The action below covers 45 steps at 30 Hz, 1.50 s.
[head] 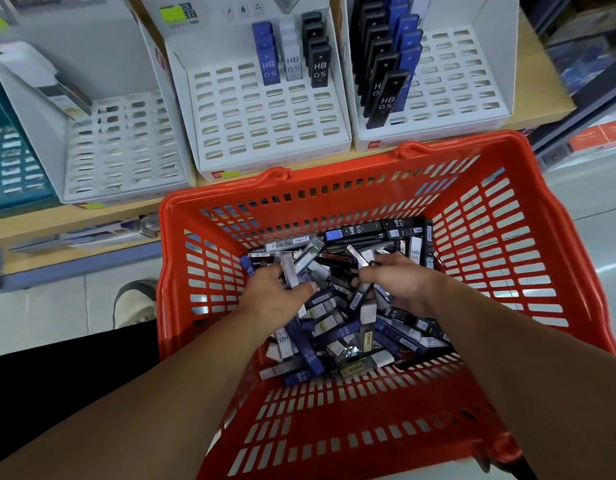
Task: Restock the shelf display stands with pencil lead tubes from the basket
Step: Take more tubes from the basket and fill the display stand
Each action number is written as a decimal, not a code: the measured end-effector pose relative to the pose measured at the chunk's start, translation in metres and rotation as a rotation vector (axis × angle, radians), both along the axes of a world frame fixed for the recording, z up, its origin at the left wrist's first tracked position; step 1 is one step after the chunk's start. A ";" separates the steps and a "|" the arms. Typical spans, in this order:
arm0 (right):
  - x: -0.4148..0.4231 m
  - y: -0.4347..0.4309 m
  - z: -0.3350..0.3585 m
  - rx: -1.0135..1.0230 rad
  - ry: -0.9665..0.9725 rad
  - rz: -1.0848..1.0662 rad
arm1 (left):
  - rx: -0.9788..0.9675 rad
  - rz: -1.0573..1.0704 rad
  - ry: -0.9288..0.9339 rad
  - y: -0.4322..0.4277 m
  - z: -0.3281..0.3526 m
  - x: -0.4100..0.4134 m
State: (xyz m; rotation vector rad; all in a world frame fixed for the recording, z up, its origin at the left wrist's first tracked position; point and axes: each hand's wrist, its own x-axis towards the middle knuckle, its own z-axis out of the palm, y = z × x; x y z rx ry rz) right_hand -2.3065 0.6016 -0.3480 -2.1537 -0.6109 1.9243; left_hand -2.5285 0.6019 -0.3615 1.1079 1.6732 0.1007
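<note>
Hands, two, are sunk in one red basket (507, 237): pencil lead tubes (334, 327) are clutched by the left hand (275, 292), more by the right hand (400, 282); beyond the knuckles three white stands (265, 133) are seen, two part-stocked

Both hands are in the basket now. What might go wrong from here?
1. The tubes in the basket lie mixed: blue, black, clear. The middle stand keeps colours in separate columns, so missorting is likely.
2. The left hand and right hand each seem to grip tubes; one may slip.
</note>
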 end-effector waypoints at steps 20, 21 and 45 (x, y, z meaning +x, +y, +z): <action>-0.015 -0.001 0.004 0.110 -0.164 0.150 | -0.144 0.221 -0.217 0.002 0.003 0.016; -0.016 0.000 0.009 0.100 -0.151 0.158 | -0.149 0.224 -0.226 0.001 0.009 0.018; -0.033 0.017 0.289 0.588 -0.024 -0.128 | 0.065 -0.238 -0.503 0.030 0.280 0.011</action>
